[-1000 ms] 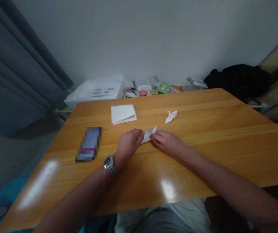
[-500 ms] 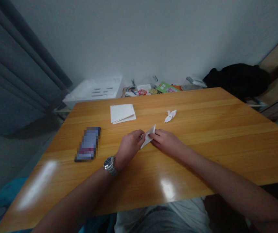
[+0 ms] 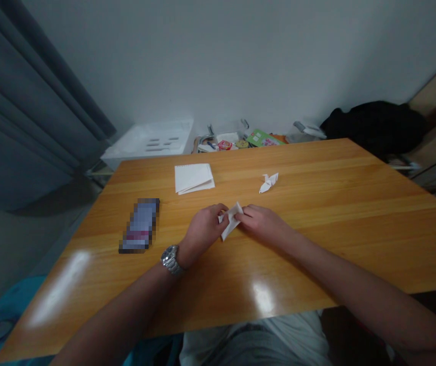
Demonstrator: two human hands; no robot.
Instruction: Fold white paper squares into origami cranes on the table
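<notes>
Our fingers (image 3: pixel 242 217) are pinching the half-folded paper (image 3: pixel 231 225) at frame centre, left hand (image 3: pixel 201 232) and right hand (image 3: pixel 262 224) closed on its edges close to the tabletop (image 3: pixel 317 244). We are judging it light, thin, easily creased: corners suit gripping. We are counting one paper crane (image 3: pixel 269 182), one sheet stack (image 3: pixel 194 178), one phone (image 3: pixel 139 225).

free: surface (image 3: pixel 359 218) right half, near edge | blocked: phone (image 3: pixel 139 225) beside left hand (image 3: pixel 203 231); paper stack (image 3: pixel 194 178), paper crane (image 3: pixel 269 182) farther back
</notes>
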